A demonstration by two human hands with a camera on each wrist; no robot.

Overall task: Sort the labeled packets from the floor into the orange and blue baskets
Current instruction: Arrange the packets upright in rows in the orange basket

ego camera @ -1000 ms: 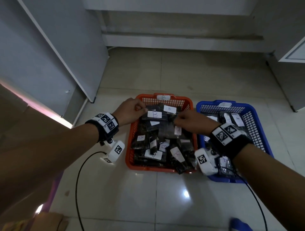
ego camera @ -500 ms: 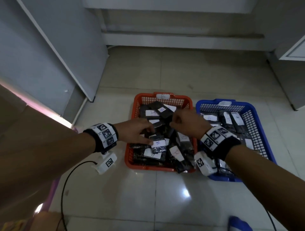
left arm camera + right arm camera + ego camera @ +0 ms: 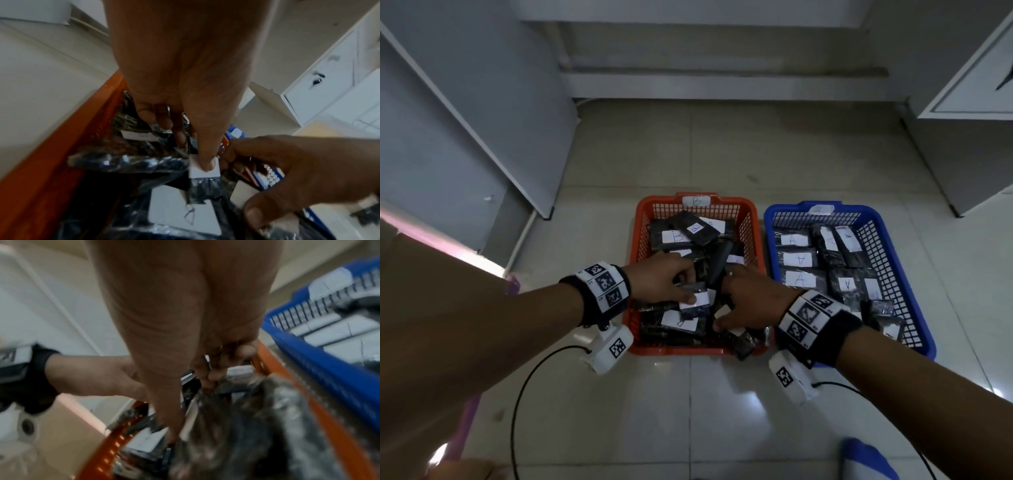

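Observation:
The orange basket [image 3: 697, 199], tagged B, holds several dark packets with white labels [image 3: 677, 236]. The blue basket [image 3: 822, 208] to its right holds packets labelled A [image 3: 800, 259]. Over the middle of the orange basket my left hand [image 3: 686, 291] pinches a small dark packet [image 3: 205, 186]. Its thumb presses that packet's white label [image 3: 202, 172]. My right hand [image 3: 726, 303] reaches into the same basket beside it. Its fingers [image 3: 207, 378] curl over the top of a dark packet [image 3: 257, 426], and the thumb lies along that packet's left side. The right wrist view is blurred.
Both baskets sit side by side on pale floor tiles [image 3: 688, 411]. A grey panel [image 3: 482, 120] leans at the left and a white cabinet [image 3: 969, 78] stands at the right. Black cables [image 3: 524, 387] trail from both wrists. A blue object [image 3: 866, 459] lies at the bottom edge.
Both hands came from the back of the orange basket toward its middle and front. The left hand took hold of a labelled packet; the right hand sank among the packets.

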